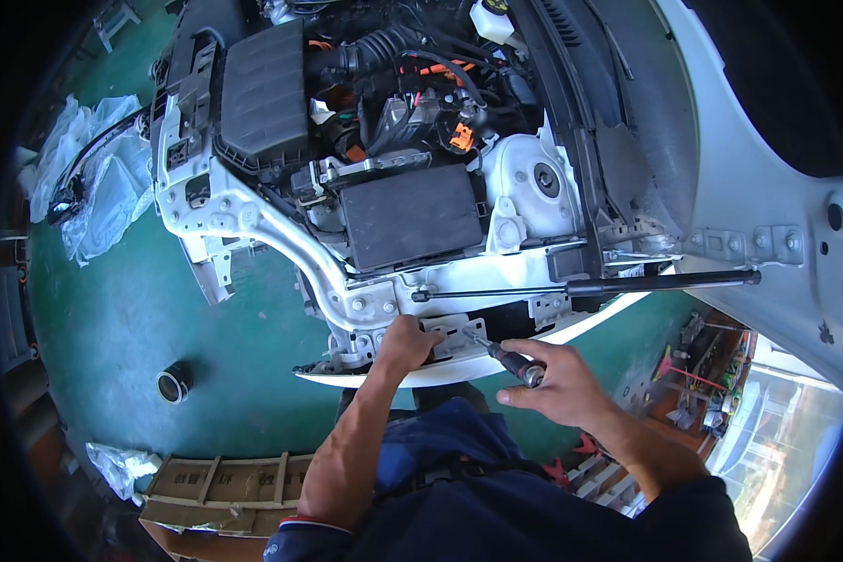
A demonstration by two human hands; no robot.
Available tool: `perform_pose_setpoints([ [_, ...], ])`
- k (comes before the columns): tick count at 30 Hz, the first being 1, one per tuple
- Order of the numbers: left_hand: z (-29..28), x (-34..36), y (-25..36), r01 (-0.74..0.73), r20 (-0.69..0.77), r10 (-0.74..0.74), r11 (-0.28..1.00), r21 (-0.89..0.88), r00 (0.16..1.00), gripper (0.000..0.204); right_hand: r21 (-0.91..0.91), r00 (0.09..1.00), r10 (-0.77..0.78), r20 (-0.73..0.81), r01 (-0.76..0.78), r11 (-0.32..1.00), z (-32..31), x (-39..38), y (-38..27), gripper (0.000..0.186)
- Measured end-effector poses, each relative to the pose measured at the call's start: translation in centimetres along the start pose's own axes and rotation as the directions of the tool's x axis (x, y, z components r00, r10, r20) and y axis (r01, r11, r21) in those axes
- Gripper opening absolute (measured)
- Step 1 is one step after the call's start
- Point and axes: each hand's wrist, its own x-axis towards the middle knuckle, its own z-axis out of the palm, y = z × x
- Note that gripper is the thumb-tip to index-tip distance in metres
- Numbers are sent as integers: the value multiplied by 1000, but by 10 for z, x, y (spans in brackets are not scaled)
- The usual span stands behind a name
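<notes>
At the front corner of a white car body, my left hand [406, 346] is curled against a slotted white metal bracket [454, 334]. Its fingertips are partly hidden, so whatever they pinch does not show. To the right, my right hand [564, 382] grips the back end of a dark screwdriver-like tool [517, 362] between thumb and fingers. The tool slants up to the left, and its thin metal tip meets the bracket or stops very near it. A curved white fender panel [421, 377] runs below both hands, close to my body.
Just above my hands, a black gas strut [618, 285] spans to the raised white hood [768, 131]. The engine bay holds a black box cover [412, 215] and orange cables. A round dark can-like object [173, 383] stands on the green floor. Behind me lies a cardboard box [225, 482].
</notes>
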Motion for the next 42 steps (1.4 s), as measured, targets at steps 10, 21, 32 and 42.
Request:
perform_pose_setpoints([
  [10, 12, -94, 37, -256, -421, 323, 944, 208, 848, 42, -52, 986, -145, 79, 149, 987, -18, -10, 2, 75],
  [21, 74, -114, 118, -864, -462, 798, 488, 122, 386, 32, -620, 834, -411, 368, 550, 559, -78, 12, 34, 26],
  [32, 80, -81, 125, -914, -484, 792, 405, -38, 371, 29, 115, 853, -150, 499, 106, 988, -64, -1, 98, 39],
  [42, 70, -78, 128, -904, -319, 851, 424, -48, 417, 27, 245, 956, -154, 250, 92, 965, -39, -29, 96, 24],
])
